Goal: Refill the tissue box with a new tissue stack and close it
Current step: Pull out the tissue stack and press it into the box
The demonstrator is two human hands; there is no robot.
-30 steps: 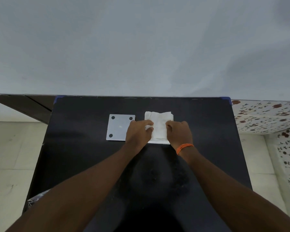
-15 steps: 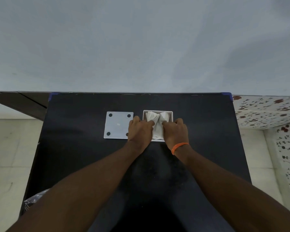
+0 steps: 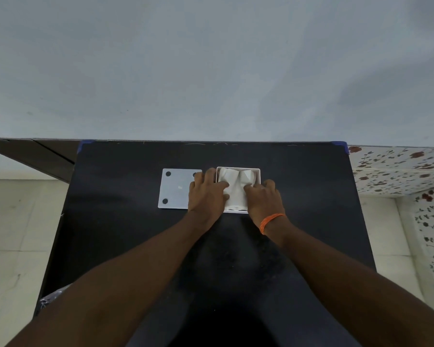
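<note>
A white square tissue box stands open on the black table, past the middle. A white tissue stack sits inside it, creased down its centre. My left hand presses on the stack's left side, fingers curled over it. On the stack's right side lies my right hand, an orange band on its wrist. The flat white lid, with dark round pads at its corners, lies on the table just left of the box, partly under my left hand.
The table's back edge meets a pale grey wall. Blue tape marks the far corners. A flower-patterned surface stands to the right. A crumpled wrapper shows at the table's near left edge.
The tissue stack has gone from lying over the box's top to sitting pushed down inside it. Both hands have pressed down and slightly apart.
</note>
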